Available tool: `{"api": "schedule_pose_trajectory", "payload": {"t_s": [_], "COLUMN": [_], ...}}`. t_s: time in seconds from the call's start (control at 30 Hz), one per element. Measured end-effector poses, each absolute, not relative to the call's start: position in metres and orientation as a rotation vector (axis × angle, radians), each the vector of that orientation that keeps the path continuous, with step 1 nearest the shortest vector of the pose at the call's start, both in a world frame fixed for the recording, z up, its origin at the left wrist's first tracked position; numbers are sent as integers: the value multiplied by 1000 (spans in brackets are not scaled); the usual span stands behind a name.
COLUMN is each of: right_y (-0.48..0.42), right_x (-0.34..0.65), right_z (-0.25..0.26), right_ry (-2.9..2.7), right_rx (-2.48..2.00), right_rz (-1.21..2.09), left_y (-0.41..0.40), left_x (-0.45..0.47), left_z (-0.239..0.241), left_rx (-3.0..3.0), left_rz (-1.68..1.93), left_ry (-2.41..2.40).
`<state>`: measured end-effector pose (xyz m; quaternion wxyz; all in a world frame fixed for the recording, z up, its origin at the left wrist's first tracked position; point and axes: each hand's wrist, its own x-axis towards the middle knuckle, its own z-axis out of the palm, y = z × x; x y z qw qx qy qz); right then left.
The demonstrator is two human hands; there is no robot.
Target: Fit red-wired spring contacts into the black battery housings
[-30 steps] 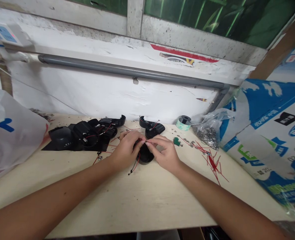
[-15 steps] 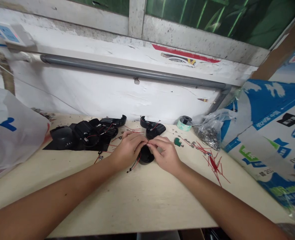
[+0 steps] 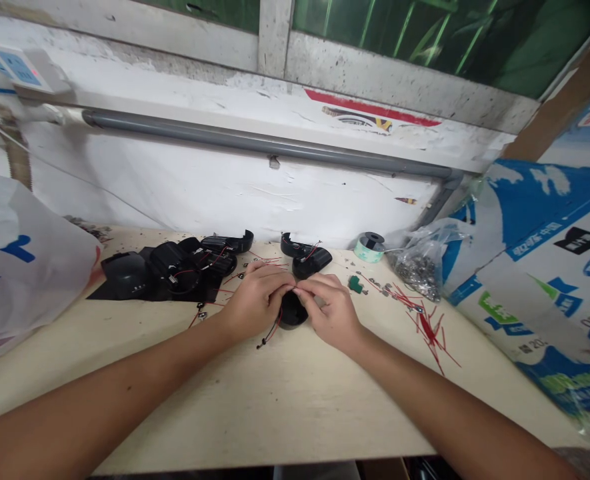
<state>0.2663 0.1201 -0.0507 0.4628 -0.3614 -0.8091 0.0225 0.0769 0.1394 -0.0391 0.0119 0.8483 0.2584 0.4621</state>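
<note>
My left hand (image 3: 261, 297) and my right hand (image 3: 329, 308) meet fingertip to fingertip over a black plastic housing (image 3: 291, 313) on the table. Both are closed in a pinch. What sits between the fingertips is too small and too covered to name. Thin red and black wires (image 3: 273, 329) hang out below my left hand, with a small dark connector at their end. Just beyond my fingers lie two more black housing parts (image 3: 311, 263) with red wire on them.
Several black housings (image 3: 172, 267) lie on a dark sheet at the left. Loose red wires (image 3: 429, 328), a green piece (image 3: 355, 284), a spool (image 3: 369, 247) and a clear bag of small metal parts (image 3: 419, 263) are at the right. A white bag (image 3: 29, 267) borders the left side.
My hands stay pinched together in nearly the same place. The hanging wire end has shifted slightly.
</note>
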Motion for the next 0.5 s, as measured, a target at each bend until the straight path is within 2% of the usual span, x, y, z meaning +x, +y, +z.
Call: {"api": "schedule_pose_trajectory", "payload": {"t_s": [0.23, 0.5], "right_y": [120, 122], "right_x": [265, 262], "right_z": [-51, -54], "right_ry": [-2002, -1862], "right_rx": [-882, -935], "right_rz": [25, 233], "left_y": [139, 144], "left_x": [77, 80], "left_z": [-39, -45], "left_rx": [2621, 2352], "left_rz": [1417, 1410], "left_ry": [817, 888]}}
